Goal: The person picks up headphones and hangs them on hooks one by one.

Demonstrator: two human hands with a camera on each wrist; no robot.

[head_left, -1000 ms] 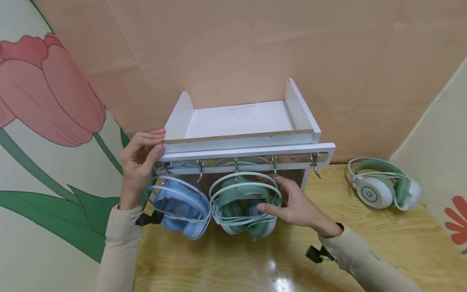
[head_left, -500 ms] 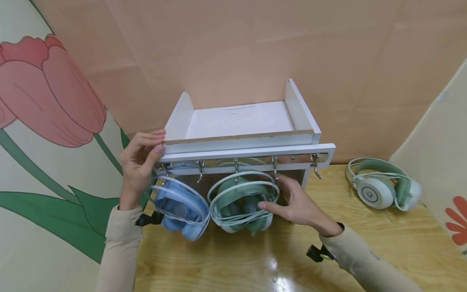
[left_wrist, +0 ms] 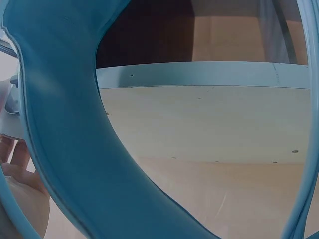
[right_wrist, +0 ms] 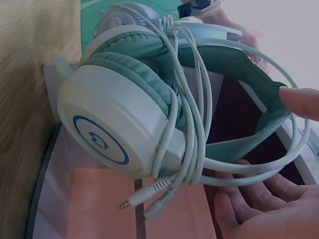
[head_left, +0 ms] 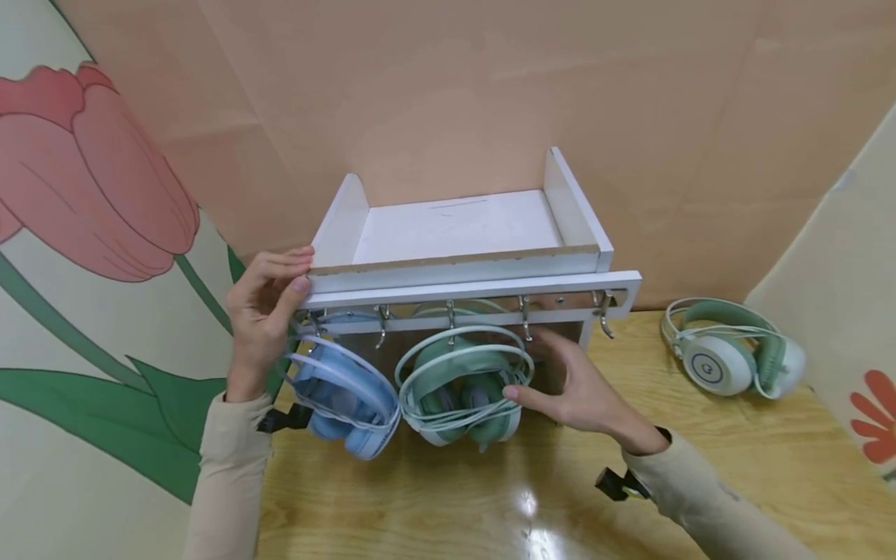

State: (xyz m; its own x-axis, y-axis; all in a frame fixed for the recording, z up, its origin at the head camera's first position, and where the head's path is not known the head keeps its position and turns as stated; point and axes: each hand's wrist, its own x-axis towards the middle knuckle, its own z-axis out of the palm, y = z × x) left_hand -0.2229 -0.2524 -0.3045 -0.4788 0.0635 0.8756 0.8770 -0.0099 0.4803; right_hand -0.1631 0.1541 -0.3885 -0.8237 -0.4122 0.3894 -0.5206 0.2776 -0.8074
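Observation:
My left hand (head_left: 262, 319) grips the left front corner of a white hook rack (head_left: 448, 292), its thumb on the front rail. Light-blue headphones (head_left: 343, 397) hang at the rack's left end; their padded headband (left_wrist: 65, 114) fills much of the left wrist view, with part of the hand behind it. Green and white headphones (head_left: 462, 389) hang from a middle hook, cable bundled. My right hand (head_left: 577, 385) is at their right side. In the right wrist view its thumb touches the headband (right_wrist: 269, 99), while the fingers extend loosely beside the wire bands, not closed round them.
Another green and white pair of headphones (head_left: 731, 350) lies on the wooden table (head_left: 420, 505) at the right. Metal hooks (head_left: 605, 315) line the rack's front rail. A tan backdrop stands behind, with a tulip-printed panel at the left.
The green headphones have shifted slightly left on their hook, and the right hand has drawn a little to the right. The left hand keeps its place on the rack.

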